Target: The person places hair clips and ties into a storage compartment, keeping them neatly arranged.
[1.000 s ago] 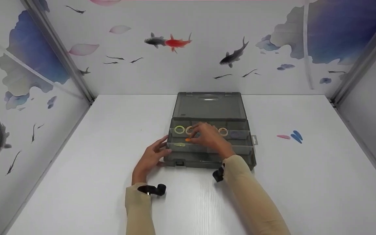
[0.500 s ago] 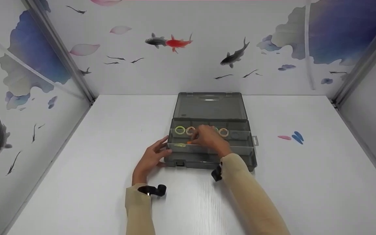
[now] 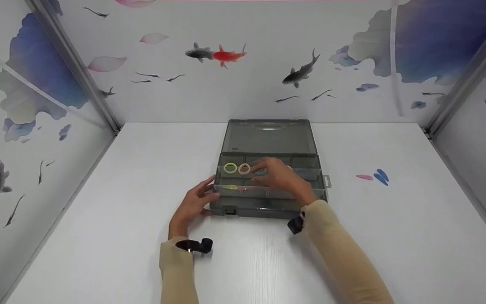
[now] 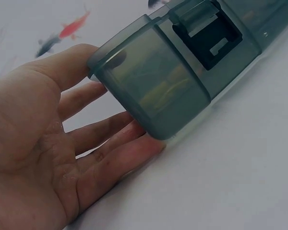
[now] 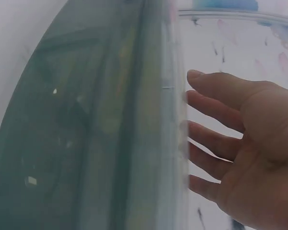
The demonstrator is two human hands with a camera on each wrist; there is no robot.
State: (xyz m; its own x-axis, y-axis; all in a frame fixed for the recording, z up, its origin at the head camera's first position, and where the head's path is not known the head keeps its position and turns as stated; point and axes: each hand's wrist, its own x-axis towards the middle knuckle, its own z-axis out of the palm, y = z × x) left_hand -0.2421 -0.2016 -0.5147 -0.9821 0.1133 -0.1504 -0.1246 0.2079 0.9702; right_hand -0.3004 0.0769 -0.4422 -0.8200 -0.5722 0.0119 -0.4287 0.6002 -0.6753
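Observation:
A grey translucent compartment box stands with its lid raised. My left hand holds its left front corner, thumb over the rim and fingers along the outer side, as the left wrist view shows. My right hand is over the middle compartments, fingers spread and apart with nothing seen between them. Behind the front divider lie a yellow-green hair clip and, beside it, an orange-looking clip. In the row behind are a yellow-green ring and a peach ring; my right hand hides others.
On the white table, right of the box, lie a pink hair clip and blue hair clips. A patterned back wall rises behind the box, and side panels stand at left and right.
My right hand lowered the orange clip into the middle row beside the yellow-green one and let go. It has since risen slightly and moved right, fingers spreading. My left hand stays at the corner.

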